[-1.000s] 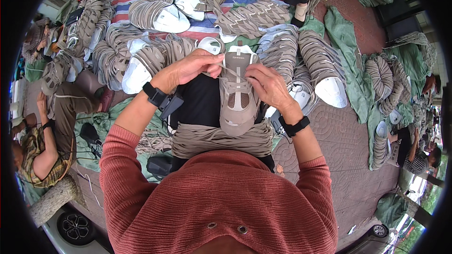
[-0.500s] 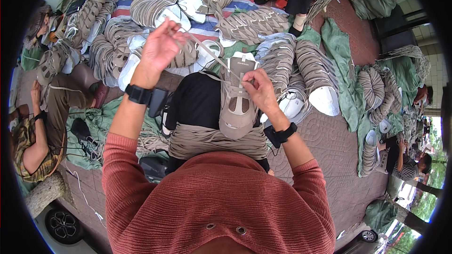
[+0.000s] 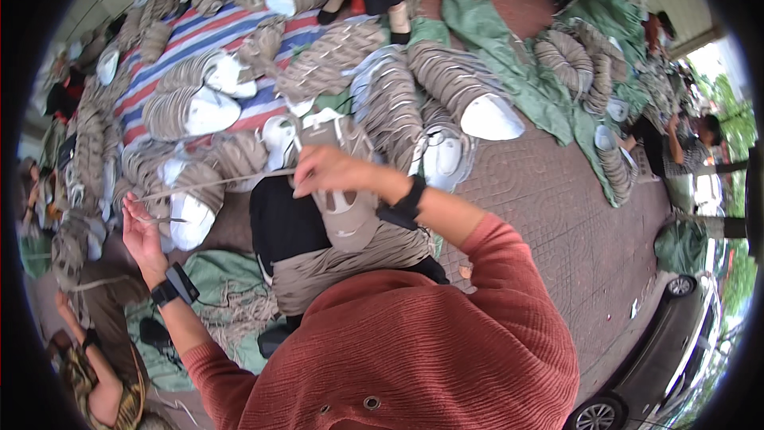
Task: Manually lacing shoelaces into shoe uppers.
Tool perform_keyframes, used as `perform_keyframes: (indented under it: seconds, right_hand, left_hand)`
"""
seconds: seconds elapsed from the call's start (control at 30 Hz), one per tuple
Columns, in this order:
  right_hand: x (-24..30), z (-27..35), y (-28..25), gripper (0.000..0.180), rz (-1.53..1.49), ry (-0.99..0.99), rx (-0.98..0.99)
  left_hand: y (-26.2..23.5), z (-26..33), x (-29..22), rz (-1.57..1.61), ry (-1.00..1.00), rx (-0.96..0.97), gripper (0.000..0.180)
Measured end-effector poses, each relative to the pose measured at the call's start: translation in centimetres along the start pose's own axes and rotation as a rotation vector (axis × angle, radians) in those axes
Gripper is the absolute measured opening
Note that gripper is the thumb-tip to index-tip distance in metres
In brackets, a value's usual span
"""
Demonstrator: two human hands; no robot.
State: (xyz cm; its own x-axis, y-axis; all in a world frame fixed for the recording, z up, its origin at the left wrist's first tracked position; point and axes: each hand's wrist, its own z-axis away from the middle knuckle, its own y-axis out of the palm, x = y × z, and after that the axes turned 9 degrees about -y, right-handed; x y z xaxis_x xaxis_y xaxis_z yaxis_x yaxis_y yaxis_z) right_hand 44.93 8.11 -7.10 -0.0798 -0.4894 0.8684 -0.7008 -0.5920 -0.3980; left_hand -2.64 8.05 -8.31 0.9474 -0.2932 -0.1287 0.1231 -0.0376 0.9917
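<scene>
A taupe shoe upper [image 3: 350, 227] lies on my lap, its toe toward me. Over it is my right hand [image 3: 330, 171], closed in a pinch on a flat beige shoelace [image 3: 239, 178]. The lace runs almost straight out to the left, where my left hand [image 3: 143, 235] grips its other part between the fingertips. A short lace end sticks out beside the left hand. Part of the upper is hidden under my right hand and wrist. A thick bundle of beige laces [image 3: 306, 275] rests across my dark-trousered thighs.
Nested stacks of shoe uppers [image 3: 461, 84] lie ahead, some on a striped sheet [image 3: 255, 24]. Green cloth [image 3: 509, 64] spreads at the right. More loose laces [image 3: 243, 310] lie on green cloth at left. Co-workers sit at far left and far right; a car [image 3: 660, 350] stands at right.
My left hand has moved out left and down, drawing the lace sideways. My right hand has shifted left across the upper. The whole view has turned and shifted.
</scene>
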Motion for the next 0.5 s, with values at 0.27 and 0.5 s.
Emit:
perform_keyframes:
  seconds: [0.27,0.5]
  right_hand:
    - [4.0,7.0,-14.6,0.012,-1.071,0.185,-0.905]
    - [-2.6,24.7,-23.3,0.015,-1.113,0.224,-1.165]
  left_hand:
    - [-5.9,11.9,-9.5,-0.054,0.556,-0.338,0.038]
    - [-11.5,26.8,-15.7,-0.255,0.732,-0.701,0.031]
